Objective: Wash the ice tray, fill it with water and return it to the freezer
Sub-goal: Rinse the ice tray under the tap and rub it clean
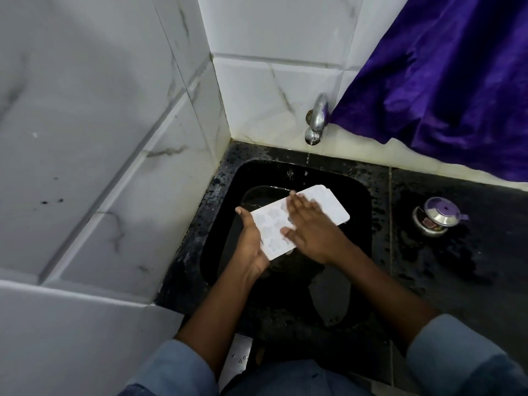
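The white rectangular plastic ice tray (297, 217) was held over the black stone sink (223, 212), tilted, its far corner toward 1 o'clock beneath the chrome wall tap (316, 118); a thin stream of water fell from the spout toward the tray's far edge. The left hand (251, 241) cradled the near-left corner at 8 o'clock, thumb up along the edge, its fingers hidden beneath the tray, so their spread could not be told. The right hand (308, 227) lay flat on the tray's upper face, its fingers (297, 204) extended and close together, pinching nothing; this read as the rubbing stage of washing.

To perform the step well, the palm should have swept every compartment in turn; the tray should have been kept inclined so rinse water drained to the basin; the supporting grip needed to stay firm, since wet plastic was judged slippery. A small steel pot with purple lid (437, 215) stood on the wet dark counter (457, 267) at 3 o'clock, well apart; a purple cloth (457, 81) hung at 1 o'clock.
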